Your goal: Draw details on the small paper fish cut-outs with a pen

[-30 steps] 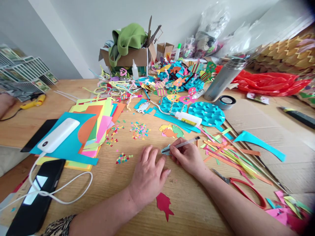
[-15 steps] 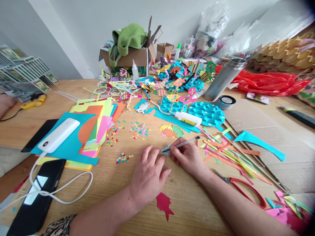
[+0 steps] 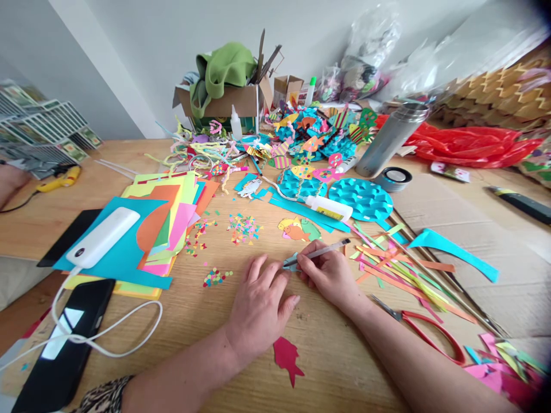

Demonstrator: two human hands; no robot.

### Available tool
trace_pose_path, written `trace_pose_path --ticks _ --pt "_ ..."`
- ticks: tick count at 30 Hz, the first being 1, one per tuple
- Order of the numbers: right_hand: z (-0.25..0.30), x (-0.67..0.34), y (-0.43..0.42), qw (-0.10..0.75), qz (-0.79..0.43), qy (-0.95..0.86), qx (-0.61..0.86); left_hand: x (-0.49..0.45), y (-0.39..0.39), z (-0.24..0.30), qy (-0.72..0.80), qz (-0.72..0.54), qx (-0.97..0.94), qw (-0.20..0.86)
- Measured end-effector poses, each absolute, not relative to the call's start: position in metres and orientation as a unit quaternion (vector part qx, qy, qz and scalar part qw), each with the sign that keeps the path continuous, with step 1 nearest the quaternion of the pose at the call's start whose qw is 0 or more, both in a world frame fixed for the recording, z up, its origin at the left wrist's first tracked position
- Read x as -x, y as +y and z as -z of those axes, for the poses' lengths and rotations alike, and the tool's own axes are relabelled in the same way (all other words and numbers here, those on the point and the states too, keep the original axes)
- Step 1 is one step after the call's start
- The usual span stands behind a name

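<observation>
My right hand (image 3: 328, 272) is closed around a slim pen (image 3: 325, 248), its tip on a small light-blue paper cut-out (image 3: 291, 261). Much of that cut-out is hidden by my fingers. My left hand (image 3: 263, 301) lies flat on the table with fingers spread, its fingertips at the cut-out's left edge. Below the hands is a dark red paper fish (image 3: 287, 358). Orange, yellow and green paper fish (image 3: 299, 230) lie together just beyond. To the left are a heap of paper dots (image 3: 217, 277) and a heap of tiny paper bits (image 3: 244, 228).
Coloured paper sheets (image 3: 172, 229) bear a white power bank (image 3: 103, 236), cabled beside a black phone (image 3: 64, 344). Red-handled scissors (image 3: 434, 330) and paper strips (image 3: 404, 269) lie right. Behind are a glue bottle (image 3: 329, 208), steel flask (image 3: 391, 140) and cardboard box (image 3: 232, 103). Another person's hand (image 3: 12, 182) shows far left.
Almost nothing differs. The pen tip has shifted very slightly on the light-blue cut-out, while my left hand stays in place.
</observation>
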State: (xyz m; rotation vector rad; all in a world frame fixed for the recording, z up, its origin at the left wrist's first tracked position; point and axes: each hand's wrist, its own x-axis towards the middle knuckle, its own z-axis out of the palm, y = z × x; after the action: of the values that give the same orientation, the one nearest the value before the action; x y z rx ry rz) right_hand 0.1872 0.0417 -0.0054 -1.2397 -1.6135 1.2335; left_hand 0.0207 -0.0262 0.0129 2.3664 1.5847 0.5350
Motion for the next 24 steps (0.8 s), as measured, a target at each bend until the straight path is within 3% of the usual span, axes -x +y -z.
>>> trace_pose_path --ticks 24 --pt "0.0069 -0.1868 0.0415 0.369 -0.476 -0.629 0.491 -0.0208 -0.0269 -0.0142 0.545 -0.183 -0.809 0.125"
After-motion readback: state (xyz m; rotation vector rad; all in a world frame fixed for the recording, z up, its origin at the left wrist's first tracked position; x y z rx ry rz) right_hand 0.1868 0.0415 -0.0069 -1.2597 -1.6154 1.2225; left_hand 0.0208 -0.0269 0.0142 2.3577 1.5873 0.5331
